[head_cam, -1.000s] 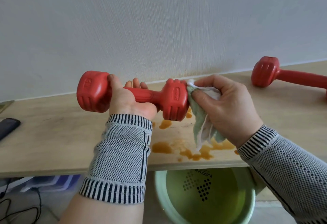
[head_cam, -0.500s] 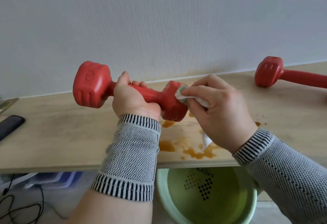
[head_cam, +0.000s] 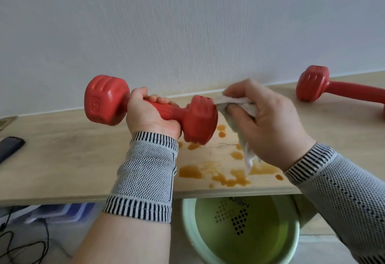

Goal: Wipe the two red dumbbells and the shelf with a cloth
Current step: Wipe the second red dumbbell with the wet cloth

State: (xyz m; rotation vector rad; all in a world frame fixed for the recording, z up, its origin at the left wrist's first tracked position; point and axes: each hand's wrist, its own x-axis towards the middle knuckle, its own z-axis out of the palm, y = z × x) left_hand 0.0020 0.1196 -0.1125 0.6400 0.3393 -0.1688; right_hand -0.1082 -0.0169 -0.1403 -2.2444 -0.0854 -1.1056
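Observation:
My left hand [head_cam: 149, 117] grips the handle of a red dumbbell [head_cam: 200, 120], holding it in the air above the wooden shelf [head_cam: 68, 159]. The dumbbell's left head is raised higher than its right head. My right hand [head_cam: 268, 124] holds a pale cloth [head_cam: 239, 105] pressed against the right head's end face; a tail of cloth hangs down toward the shelf. A second red dumbbell [head_cam: 314, 84] lies on the shelf at the far right, partly cut off by the frame edge. Orange-brown liquid spots [head_cam: 190, 171] cover the shelf below the held dumbbell.
A green basin [head_cam: 239, 230] stands on the floor under the shelf's front edge. A dark flat object [head_cam: 9, 146] lies at the shelf's left end. Cables [head_cam: 20, 247] and a bluish box [head_cam: 60, 211] sit on the floor at lower left. A white wall backs the shelf.
The dumbbell has turned in my left hand and its right head has come back up. My right hand with the cloth shifted from the top of that head to its end face.

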